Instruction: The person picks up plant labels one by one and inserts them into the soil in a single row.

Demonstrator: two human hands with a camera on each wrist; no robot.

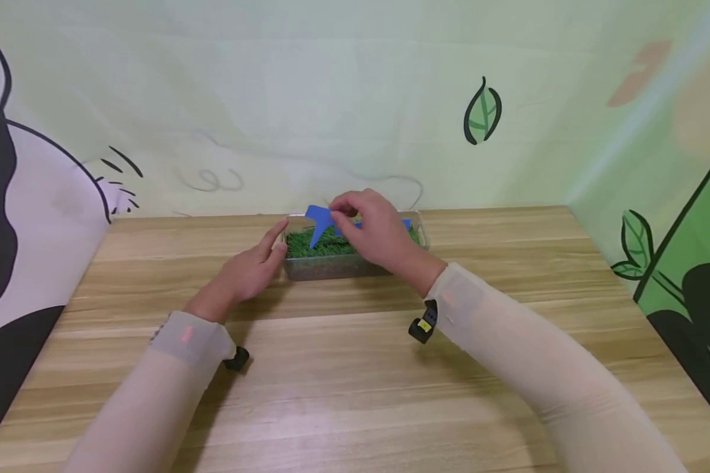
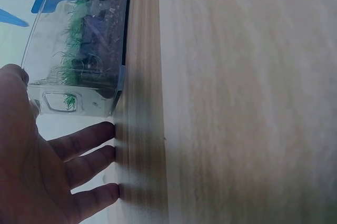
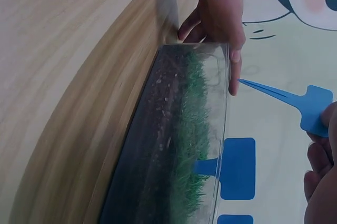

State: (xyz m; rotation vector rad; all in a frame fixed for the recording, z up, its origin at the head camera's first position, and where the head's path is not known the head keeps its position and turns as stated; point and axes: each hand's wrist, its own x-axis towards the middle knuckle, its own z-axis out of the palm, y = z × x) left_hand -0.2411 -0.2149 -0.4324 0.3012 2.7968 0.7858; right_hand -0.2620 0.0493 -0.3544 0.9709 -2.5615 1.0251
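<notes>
Wood-grain table (image 1: 355,394), pale green wall (image 1: 307,98) with leaf drawing (image 1: 482,113)

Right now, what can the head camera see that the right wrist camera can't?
Only the head view shows both sleeved arms, the whole wooden table and the leaf drawing on the wall. Only the right wrist view shows the dark soil layer under the grass and the stake's pointed tip. Both show the clear grass box, the left hand at its end, and the right hand pinching a blue plant label.

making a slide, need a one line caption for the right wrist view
Right hand pinches a blue plant label above a clear grass tray steadied by the left hand.
</notes>
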